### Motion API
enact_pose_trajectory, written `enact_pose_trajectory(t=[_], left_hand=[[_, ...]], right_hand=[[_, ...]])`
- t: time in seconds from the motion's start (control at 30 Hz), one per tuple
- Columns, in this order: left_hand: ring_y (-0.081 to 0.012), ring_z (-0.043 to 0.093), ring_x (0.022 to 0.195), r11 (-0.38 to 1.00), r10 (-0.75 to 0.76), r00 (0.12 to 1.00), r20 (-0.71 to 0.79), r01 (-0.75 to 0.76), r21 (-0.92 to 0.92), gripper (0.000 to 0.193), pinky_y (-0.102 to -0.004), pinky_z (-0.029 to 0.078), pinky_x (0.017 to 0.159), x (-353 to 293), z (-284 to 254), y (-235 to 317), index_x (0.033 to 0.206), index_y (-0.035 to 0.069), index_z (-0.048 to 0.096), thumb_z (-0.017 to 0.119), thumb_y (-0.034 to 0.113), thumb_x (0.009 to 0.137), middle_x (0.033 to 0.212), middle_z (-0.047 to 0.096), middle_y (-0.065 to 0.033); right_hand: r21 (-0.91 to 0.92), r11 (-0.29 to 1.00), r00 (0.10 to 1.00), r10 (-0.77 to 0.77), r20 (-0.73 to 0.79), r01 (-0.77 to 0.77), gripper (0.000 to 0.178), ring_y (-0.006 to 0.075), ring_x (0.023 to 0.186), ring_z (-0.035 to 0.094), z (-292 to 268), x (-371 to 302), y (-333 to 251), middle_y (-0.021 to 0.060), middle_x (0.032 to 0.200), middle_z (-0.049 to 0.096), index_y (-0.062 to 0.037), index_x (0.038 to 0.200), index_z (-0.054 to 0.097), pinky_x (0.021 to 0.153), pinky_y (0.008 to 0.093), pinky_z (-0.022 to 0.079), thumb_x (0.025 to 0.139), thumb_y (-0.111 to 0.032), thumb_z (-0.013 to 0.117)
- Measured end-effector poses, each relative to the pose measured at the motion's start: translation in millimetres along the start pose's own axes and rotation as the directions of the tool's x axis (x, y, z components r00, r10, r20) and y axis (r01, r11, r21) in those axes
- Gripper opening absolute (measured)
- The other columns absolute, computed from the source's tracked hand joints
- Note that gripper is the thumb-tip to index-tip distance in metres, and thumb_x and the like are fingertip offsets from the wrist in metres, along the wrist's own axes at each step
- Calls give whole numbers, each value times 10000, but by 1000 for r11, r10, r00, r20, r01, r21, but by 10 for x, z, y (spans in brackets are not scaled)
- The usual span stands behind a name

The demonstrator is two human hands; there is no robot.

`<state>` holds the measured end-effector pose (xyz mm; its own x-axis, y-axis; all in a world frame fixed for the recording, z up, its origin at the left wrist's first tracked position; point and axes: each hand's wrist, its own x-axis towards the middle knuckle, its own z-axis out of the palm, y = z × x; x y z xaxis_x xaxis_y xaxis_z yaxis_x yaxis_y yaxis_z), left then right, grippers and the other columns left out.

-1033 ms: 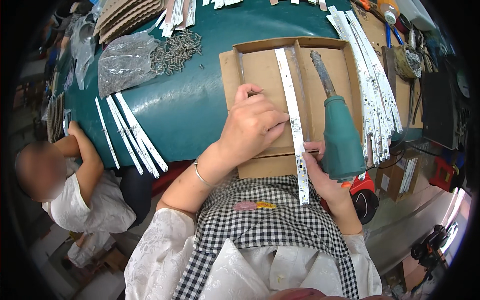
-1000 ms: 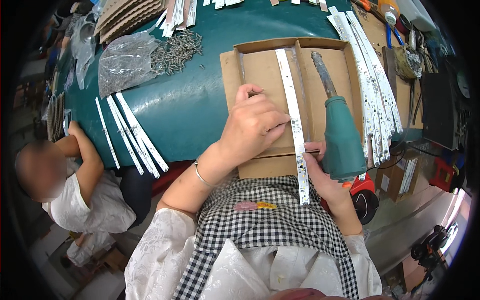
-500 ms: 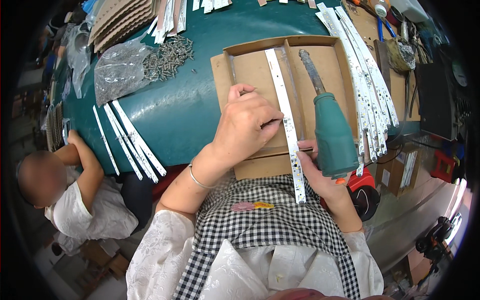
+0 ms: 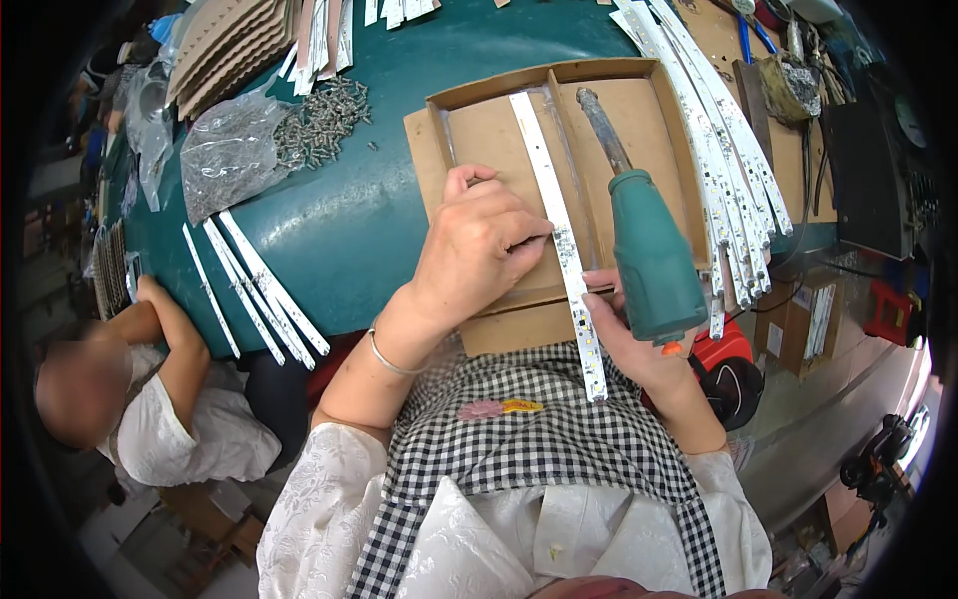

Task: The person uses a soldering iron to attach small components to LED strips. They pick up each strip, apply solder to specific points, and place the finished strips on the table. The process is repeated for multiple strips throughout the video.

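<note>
1. Lying lengthwise across the shallow cardboard tray [image 4: 429, 130] on the green table [image 4: 359, 230], the white LED strip [image 4: 559, 240] overhangs the near edge.
2. The left hand [image 4: 479, 250] presses it flat, fingers curled and closed on nothing.
3. The right hand [image 4: 639, 349] grips the green-handled soldering iron [image 4: 649, 250].
4. Judgement: the strip looks light, thin, springy and fragile; it is best held by its edges.

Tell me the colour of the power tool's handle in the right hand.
Teal green handle, gripped by the right hand; head view.
</note>
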<state>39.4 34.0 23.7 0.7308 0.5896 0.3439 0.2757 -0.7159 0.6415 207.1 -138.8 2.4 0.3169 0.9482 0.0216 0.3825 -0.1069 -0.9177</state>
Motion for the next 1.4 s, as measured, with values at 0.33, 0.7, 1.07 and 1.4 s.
enact_pose_trajectory(t=[0.33,0.7,1.07,1.4], left_hand=[[-166,661,702,999,-29,999,-12,29,-16,133,-410,465,966,-22,11,-20,766,77,748,783,-3,667,747,713,-11],[-157,665,713,999,5,999,-38,-3,33,130,-407,457,957,-52,29,-20,751,86,743,784,-1,664,748,714,-5],[-157,642,705,998,49,998,-38,-48,36,157,-422,439,954,-69,39,-59,742,95,729,788,-4,636,710,671,4],[-138,677,723,999,32,999,-37,-32,4,133,-406,438,945,-65,15,-51,751,97,738,827,15,695,757,722,-1]], right_hand=[[115,993,1000,16,-7,-15,641,223,894,706,9,-6,15,112,1050,696,43,1298,482,800,319,547,738,-31,787],[85,996,1000,6,-1,-6,641,219,881,703,22,28,-44,108,1031,696,38,1288,478,793,313,543,730,-19,790],[43,999,999,-15,-28,16,703,225,884,709,38,1,-23,109,1028,698,55,1326,443,785,317,553,729,-44,800],[33,998,998,-59,-23,59,671,243,858,711,32,13,-3,117,1022,694,53,1302,469,769,325,553,727,-51,801]])
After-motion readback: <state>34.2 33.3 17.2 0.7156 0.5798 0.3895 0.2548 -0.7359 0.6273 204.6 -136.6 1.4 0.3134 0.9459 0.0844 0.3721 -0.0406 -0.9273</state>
